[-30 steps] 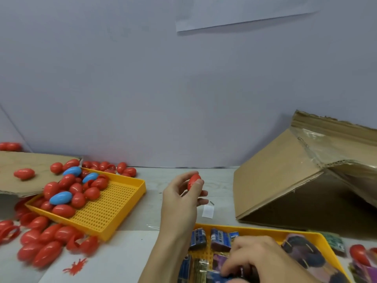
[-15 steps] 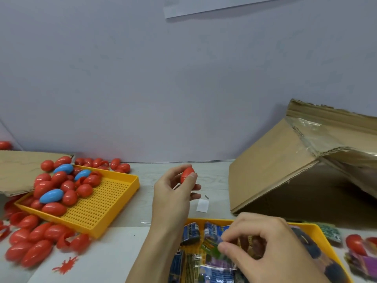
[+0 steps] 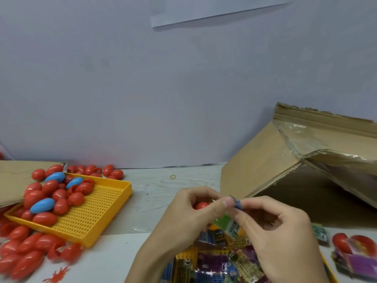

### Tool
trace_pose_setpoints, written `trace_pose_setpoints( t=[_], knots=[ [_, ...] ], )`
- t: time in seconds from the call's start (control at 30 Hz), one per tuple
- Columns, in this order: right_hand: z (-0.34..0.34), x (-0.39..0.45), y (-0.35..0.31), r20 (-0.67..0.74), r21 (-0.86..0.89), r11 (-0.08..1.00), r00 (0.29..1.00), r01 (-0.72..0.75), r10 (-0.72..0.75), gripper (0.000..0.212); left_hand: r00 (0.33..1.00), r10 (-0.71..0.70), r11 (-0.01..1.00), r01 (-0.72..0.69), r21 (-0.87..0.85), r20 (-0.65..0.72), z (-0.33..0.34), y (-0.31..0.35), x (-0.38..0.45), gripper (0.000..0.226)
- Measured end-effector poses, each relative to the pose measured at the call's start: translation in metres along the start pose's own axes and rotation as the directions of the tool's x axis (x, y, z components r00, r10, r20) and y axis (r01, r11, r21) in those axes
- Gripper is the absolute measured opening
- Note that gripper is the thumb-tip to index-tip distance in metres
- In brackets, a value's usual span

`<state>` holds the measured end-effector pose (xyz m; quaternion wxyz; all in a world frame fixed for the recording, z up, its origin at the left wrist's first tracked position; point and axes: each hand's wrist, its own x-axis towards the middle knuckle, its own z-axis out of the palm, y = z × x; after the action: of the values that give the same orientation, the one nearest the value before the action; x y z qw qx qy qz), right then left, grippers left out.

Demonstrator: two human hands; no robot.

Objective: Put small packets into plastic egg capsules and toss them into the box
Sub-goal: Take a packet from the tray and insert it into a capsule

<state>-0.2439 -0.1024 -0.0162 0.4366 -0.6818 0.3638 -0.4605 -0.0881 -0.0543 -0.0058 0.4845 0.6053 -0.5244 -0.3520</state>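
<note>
My left hand [image 3: 187, 213] holds a red egg capsule [image 3: 201, 205], mostly hidden by its curled fingers. Beside it, my right hand [image 3: 279, 231] pinches a small green and blue packet [image 3: 229, 222], whose top end reaches the capsule. Both hands hover over a yellow tray of packets [image 3: 210, 264] at the bottom middle. The cardboard box [image 3: 265, 166] lies tipped on the right, its dark opening facing me. A second yellow tray [image 3: 91, 219] on the left carries red capsules [image 3: 59, 195] and blue capsules [image 3: 42, 205].
More red capsules [image 3: 22, 252] lie loose on the table at the lower left and along the wall [image 3: 95, 170]. A cardboard sheet [image 3: 14, 180] sits far left. Packets and red capsule halves [image 3: 355, 248] lie at the right edge. A small rubber band [image 3: 173, 176] rests near the wall.
My right hand lifted a packet out of the tray and brought it up to the capsule. My left hand dropped lower and nearer with the capsule.
</note>
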Motion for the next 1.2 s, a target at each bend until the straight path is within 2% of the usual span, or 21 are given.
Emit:
trace_pose_setpoints(
  t=[0.1, 0.23, 0.33, 0.47, 0.53, 0.63, 0.87, 1.07, 1.2],
  knots=[
    [-0.001, 0.001, 0.0, 0.001, 0.088, 0.996, 1.0, 0.004, -0.004, 0.017, 1.0, 0.009, 0.999, -0.009, -0.038, 0.013, -0.004, 0.002, -0.003, 0.034],
    [-0.006, 0.005, 0.001, -0.045, 0.215, 0.973, 0.994, -0.084, 0.095, 0.037, 0.999, 0.005, 0.999, -0.004, -0.032, 0.05, -0.007, 0.005, -0.006, 0.023],
    [-0.008, 0.006, -0.001, -0.036, 0.241, 0.966, 0.994, -0.095, 0.107, 0.047, 0.999, 0.015, 0.999, -0.014, -0.039, 0.044, -0.007, 0.007, -0.006, 0.017],
    [-0.003, 0.003, -0.004, 0.036, 0.247, 0.969, 0.999, -0.029, 0.021, 0.032, 0.999, 0.04, 0.997, -0.039, -0.066, 0.009, -0.005, 0.006, -0.004, 0.03],
    [0.0, 0.002, -0.002, 0.05, 0.252, 0.968, 0.999, -0.01, -0.003, 0.027, 0.998, 0.063, 0.996, -0.063, -0.06, 0.001, -0.004, 0.005, -0.003, 0.028],
    [0.002, 0.003, 0.005, 0.023, 0.249, 0.968, 0.999, -0.036, 0.031, 0.031, 0.997, 0.072, 0.996, -0.073, -0.044, -0.011, -0.004, 0.003, -0.002, 0.02],
    [0.002, 0.005, 0.009, -0.007, 0.261, 0.96, 0.994, -0.1, 0.106, 0.021, 0.99, 0.085, 0.995, -0.09, -0.037, -0.116, -0.003, 0.004, -0.002, 0.015],
    [-0.001, 0.007, 0.01, -0.017, 0.247, 0.961, 0.991, -0.127, 0.136, 0.015, 0.992, 0.125, 0.977, -0.121, -0.174, 0.013, -0.004, 0.004, -0.002, 0.016],
    [-0.001, 0.006, 0.01, 0.009, 0.248, 0.961, 0.992, -0.124, 0.126, 0.013, 0.988, 0.15, 0.955, -0.136, -0.262, 0.03, -0.004, 0.003, -0.001, 0.015]
  ],
)
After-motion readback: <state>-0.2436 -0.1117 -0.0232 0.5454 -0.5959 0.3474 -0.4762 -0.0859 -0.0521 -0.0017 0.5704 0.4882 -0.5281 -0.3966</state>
